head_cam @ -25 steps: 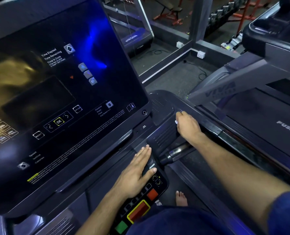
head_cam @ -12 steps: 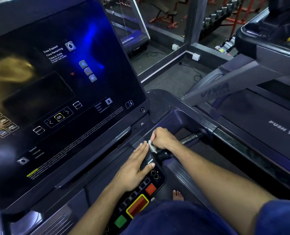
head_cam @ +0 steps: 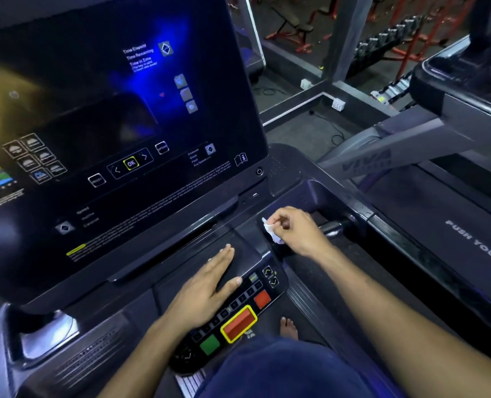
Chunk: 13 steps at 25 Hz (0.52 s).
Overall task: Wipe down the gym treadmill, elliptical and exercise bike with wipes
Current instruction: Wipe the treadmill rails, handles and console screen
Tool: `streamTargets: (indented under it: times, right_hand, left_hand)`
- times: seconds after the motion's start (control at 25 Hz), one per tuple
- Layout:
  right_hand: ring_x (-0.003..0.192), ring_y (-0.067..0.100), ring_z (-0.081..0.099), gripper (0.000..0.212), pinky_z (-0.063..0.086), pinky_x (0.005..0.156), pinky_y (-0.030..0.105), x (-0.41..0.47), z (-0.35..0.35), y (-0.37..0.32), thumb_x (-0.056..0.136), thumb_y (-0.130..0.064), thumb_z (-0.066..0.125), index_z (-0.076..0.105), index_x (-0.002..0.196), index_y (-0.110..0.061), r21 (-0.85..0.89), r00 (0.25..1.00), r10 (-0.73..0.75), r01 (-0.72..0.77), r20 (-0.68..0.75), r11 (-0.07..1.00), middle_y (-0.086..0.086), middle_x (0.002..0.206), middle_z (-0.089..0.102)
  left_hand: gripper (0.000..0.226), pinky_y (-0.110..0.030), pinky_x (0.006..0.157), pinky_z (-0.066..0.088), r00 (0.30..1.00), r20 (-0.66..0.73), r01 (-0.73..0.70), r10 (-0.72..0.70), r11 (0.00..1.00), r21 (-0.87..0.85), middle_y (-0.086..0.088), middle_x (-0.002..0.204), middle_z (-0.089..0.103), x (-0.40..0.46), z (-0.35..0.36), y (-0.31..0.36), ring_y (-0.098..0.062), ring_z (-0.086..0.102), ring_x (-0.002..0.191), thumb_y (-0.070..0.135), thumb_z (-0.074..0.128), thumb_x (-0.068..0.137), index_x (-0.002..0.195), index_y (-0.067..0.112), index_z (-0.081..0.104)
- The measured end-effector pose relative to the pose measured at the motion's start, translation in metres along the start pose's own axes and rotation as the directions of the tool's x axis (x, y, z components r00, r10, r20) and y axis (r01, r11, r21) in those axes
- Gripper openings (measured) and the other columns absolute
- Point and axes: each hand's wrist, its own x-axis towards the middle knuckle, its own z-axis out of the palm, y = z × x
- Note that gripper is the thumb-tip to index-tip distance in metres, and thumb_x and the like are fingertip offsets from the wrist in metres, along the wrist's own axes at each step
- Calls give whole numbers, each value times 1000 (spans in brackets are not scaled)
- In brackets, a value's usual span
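The job is at the treadmill (head_cam: pixel 318 193), on the ledge just under its big dark console screen (head_cam: pixel 118 116). The right hand (head_cam: pixel 294 232) pinches a small crumpled white wipe (head_cam: pixel 271 232) between thumb and curled fingers (head_cam: pixel 278 222), holding it against the raised edge of the tray at the right end of the ledge, just beside the short metal handlebar (head_cam: pixel 331 226). The left hand (head_cam: pixel 207 285) lies flat on the smooth pad in front of the screen, fingers straight and close together, thumb out toward the button panel (head_cam: pixel 238 317). To my eye this is the console stage, with the elliptical and bike nowhere in sight. The next stroke likely calls for dragging the wipe along the ledge toward the left hand or down over the keys, with light pressure so the red and green buttons are not pushed in. Room is tight: the screen's lower lip overhangs the ledge, the side rail (head_cam: pixel 410 245) hems in the right, and the resting left hand blocks the pad. The belt below, where a bare foot (head_cam: pixel 288 327) shows, offers open space.
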Motion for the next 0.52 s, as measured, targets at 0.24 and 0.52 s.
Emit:
streamTargets:
  times: [0.24,0.52]
  right_hand:
    - [91,8,65,15,53,89,32,15,28,-22,89,-15,65,74,89,-26,-143,995,13,2,103,990,-8,97,72]
    - [98,3,58,12,43,86,14,-94,45,2,95,-6,61,71,94,-13,-100,939,-198,177,-282,979,-6,100,61]
  left_hand:
    - [88,-24,127,3,995,56,-89,84,992,90,23,166,-4,-18,-3,-22,14,-7,148,86,8,88,160,36,3]
    - [81,-12,120,-5,994,38,-104,99,980,170,19,167,-1,-49,-9,-36,15,-8,148,75,8,93,161,32,5]
